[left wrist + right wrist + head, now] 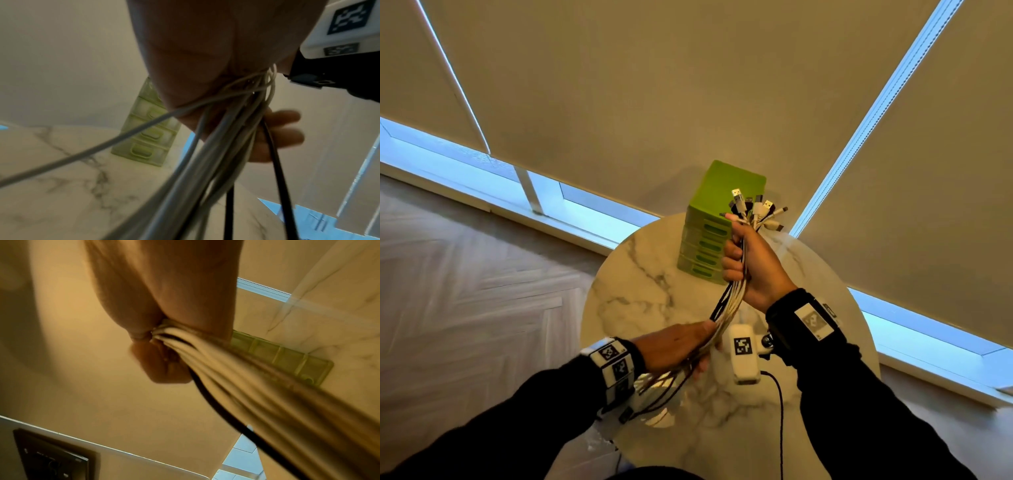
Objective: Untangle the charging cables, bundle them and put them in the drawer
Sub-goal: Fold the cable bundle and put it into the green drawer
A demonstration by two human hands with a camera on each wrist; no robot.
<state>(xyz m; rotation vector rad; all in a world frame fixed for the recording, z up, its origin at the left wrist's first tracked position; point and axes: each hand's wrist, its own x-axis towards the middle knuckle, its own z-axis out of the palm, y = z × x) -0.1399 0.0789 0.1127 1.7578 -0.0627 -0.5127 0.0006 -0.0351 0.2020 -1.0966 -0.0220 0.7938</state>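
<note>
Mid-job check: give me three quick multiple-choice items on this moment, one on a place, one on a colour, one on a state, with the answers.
1. Where does the drawer unit stand?
A. on the marble table
B. on the floor
C. on the window sill

2. What colour is the drawer unit?
A. white
B. green
C. black

3. What is the right hand doing?
A. resting flat on the table
B. hanging idle
C. gripping the charging cables just below their plugs

Answers: 1 A, its base sits on the marble top. 2 B, body and drawer fronts are green. 3 C, the fingers curl round the bundle, plugs sticking out above; the left hand holds it lower down.
</note>
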